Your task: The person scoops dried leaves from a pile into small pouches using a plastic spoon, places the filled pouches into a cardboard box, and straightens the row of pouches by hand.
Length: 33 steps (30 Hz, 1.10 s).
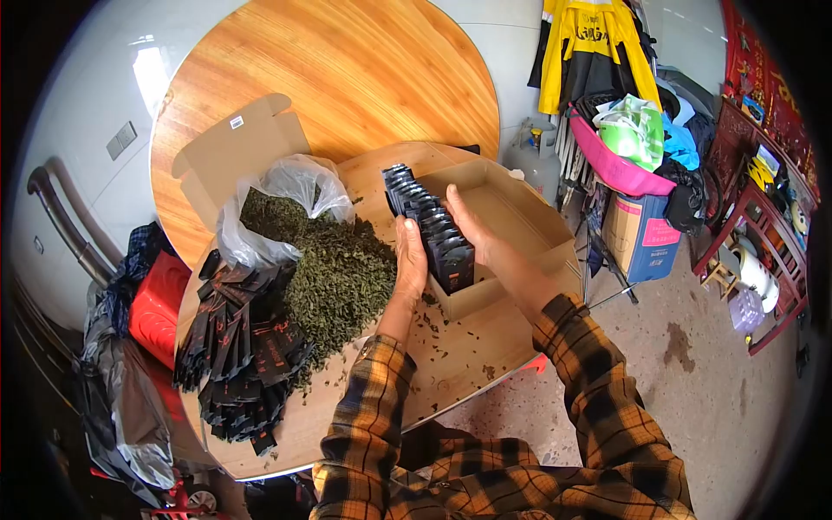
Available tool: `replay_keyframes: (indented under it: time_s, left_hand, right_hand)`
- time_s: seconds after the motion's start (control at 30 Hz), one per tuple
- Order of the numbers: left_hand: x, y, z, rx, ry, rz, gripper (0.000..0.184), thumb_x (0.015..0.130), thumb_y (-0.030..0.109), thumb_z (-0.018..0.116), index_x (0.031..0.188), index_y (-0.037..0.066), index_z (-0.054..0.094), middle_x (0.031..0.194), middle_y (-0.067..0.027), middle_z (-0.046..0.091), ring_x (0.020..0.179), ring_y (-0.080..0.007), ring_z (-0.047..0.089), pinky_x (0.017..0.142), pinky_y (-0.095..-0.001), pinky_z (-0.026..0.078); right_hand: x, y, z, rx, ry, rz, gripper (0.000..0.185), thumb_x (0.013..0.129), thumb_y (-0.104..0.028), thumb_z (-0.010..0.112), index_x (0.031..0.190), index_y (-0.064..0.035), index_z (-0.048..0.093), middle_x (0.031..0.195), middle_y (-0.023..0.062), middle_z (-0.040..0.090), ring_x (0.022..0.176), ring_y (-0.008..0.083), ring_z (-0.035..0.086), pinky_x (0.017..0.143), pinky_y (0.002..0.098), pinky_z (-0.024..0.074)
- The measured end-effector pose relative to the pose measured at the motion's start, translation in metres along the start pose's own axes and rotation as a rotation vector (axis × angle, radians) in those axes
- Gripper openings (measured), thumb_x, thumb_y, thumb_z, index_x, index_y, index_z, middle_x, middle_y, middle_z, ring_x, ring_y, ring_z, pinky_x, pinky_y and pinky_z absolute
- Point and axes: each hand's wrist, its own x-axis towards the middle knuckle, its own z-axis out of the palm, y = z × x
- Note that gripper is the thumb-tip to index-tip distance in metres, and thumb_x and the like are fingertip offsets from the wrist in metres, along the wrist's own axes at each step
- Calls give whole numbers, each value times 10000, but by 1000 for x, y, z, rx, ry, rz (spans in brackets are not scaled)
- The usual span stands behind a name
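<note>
A row of black packets, standing face to face, is pressed between my two hands. My left hand holds its near left side, thumb up along the edge. On the other side, my right hand lies along the row with its fingers upward. The row is over the left end of an open cardboard box; whether it touches the bottom is hidden. Left of my hands is a heap of dried dark green leaves, spilling from a clear plastic bag. More black packets lie piled beside it.
The wooden table has loose leaf bits scattered on it. An opened cardboard box leans behind the bag against an upright round tabletop. A red stool is at left; a pink basin and blue carton stand right.
</note>
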Motion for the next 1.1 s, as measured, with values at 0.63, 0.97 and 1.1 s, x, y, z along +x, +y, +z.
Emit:
replay_keyframes:
  time_s: [0.63, 0.97, 1.1]
  left_hand:
    - [5, -4, -7, 49, -49, -25, 904, 900, 728, 203, 1404, -6, 364, 1339, -137, 482, 1241, -225, 448, 1062, -313, 316]
    - [-20, 18, 1, -30, -44, -31, 835, 930, 683, 191, 1387, 12, 385, 1320, -109, 496, 1204, -207, 479, 1048, -311, 333]
    - [-30, 16, 4, 26, 71, 97, 811, 942, 663, 182, 1427, 29, 325, 1358, -103, 459, 1221, -215, 470, 1063, -311, 317]
  right_hand:
    - [18, 4, -1, 24, -60, -72, 1156, 788, -829, 328, 1451, 94, 119, 1511, 187, 241, 1361, 223, 320, 1111, 335, 269]
    - [23, 14, -17, 90, 32, -52, 1121, 792, -829, 303, 1481, 25, 74, 1556, 179, 115, 1426, 288, 179, 1148, 397, 167]
    - [-8, 16, -21, 55, 192, -3, 1106, 803, -819, 305, 1483, 21, 69, 1558, 181, 97, 1438, 292, 126, 1151, 430, 131]
